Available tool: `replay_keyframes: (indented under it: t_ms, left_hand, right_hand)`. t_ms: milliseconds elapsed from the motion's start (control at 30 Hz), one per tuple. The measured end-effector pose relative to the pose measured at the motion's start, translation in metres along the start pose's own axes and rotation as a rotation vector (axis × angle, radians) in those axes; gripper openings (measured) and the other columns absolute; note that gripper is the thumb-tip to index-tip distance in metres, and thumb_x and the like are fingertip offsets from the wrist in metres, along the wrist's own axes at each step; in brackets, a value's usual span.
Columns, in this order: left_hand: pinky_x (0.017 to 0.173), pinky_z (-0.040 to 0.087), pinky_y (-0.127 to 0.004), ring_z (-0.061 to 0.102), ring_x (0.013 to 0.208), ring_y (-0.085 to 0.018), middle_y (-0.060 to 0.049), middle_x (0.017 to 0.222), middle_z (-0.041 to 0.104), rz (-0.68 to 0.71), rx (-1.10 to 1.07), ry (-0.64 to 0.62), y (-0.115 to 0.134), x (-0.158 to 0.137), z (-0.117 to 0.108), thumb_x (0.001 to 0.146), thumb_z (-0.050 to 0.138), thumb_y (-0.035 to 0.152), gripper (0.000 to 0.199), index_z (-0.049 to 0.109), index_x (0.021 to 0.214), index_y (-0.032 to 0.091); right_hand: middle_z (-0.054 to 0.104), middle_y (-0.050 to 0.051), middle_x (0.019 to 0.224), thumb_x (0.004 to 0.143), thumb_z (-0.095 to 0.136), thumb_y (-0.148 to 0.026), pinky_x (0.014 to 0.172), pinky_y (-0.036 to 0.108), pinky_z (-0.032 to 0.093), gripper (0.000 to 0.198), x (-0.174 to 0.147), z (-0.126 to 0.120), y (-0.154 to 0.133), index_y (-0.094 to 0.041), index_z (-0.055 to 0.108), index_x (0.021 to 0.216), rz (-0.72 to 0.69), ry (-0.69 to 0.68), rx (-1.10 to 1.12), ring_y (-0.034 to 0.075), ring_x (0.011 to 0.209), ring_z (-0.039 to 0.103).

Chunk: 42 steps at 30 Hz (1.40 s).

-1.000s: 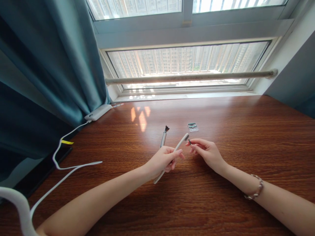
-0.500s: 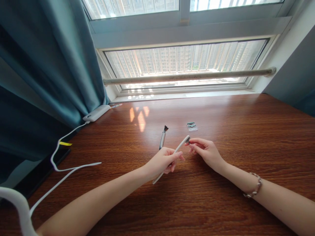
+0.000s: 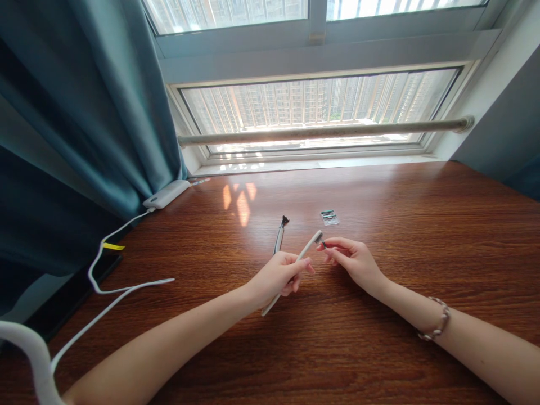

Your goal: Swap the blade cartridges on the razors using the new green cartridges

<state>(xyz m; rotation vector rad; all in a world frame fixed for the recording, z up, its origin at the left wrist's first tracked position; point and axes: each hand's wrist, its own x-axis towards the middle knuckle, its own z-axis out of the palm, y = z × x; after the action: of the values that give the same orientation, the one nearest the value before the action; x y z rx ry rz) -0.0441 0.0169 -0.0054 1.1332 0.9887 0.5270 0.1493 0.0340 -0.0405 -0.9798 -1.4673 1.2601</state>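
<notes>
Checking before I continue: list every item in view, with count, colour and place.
table: 1, brown, lower view
brush: 1, white, dark bristles, in left hand
small piece: 1, dark, in right hand
slim tool: 1, silver, black, beyond left hand
case: 1, clear, beyond right hand
device: 1, white, table's far left
cable: 1, white, left
tag: 1, yellow, beside cable
curved object: 1, white, lower left
flat object: 1, black, left
curtain: 1, blue, left
window: 1, grey frame, behind table
rail: 1, cream, across window
bracelet: 1, brown, white, right arm
left hand: 1, bare, centre
right hand: 1, bare, centre right
</notes>
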Motion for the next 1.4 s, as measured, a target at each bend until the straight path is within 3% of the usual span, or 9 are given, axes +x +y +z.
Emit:
replay_keyframes:
  t_ms: [1400]
  left_hand:
    - [0.033,0.012,-0.018,0.024,0.03,-0.002,0.005,0.04,0.042,-0.061,0.017,0.014,0.0023,-0.0013,0.0027,0.075,0.05,0.046,0.037,0.058,0.08,0.01]
  right_hand:
    - [0.065,0.008,0.091,0.075,0.057,-0.033,0.054,0.025,0.046,0.026,-0.0007,0.0011,-0.0008,-0.016,0.061,0.094,-0.01,-0.012,-0.009,0.011,0.06,0.058]
